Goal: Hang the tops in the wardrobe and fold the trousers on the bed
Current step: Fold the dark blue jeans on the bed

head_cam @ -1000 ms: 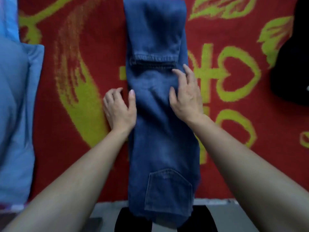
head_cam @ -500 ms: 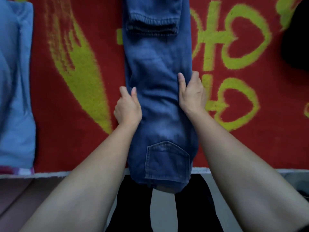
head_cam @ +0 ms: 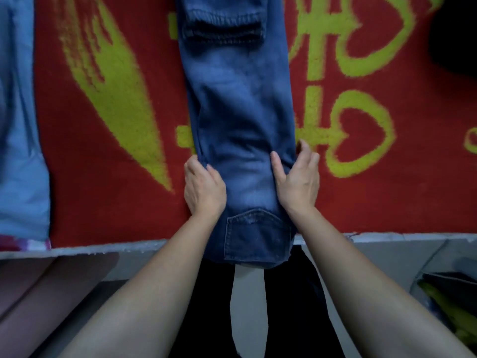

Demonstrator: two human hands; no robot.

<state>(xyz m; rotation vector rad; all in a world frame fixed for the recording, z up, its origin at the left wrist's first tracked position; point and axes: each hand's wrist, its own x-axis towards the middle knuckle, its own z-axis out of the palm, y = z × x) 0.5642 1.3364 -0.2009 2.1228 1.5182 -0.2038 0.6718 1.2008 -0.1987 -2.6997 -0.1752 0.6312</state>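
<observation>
The jeans (head_cam: 240,120) lie lengthwise down the middle of the red blanket (head_cam: 90,208), leg over leg. The leg hems (head_cam: 222,20) are doubled back at the blanket's far side, and the back pocket (head_cam: 255,236) end hangs off its near edge. The left hand (head_cam: 204,189) curls its fingers round the denim's left edge. The right hand (head_cam: 296,182) pinches the right edge, thumb on top and fingers alongside (how far under, I cannot tell).

The step looks like lifting the waist end for the next fold. To do it well, raise both sides evenly, carry the pocket end up to meet the hems with the side edges aligned, then press flat.

A light-blue garment (head_cam: 20,151) lies at the blanket's left edge, and a black garment (head_cam: 454,42) at its far right.
</observation>
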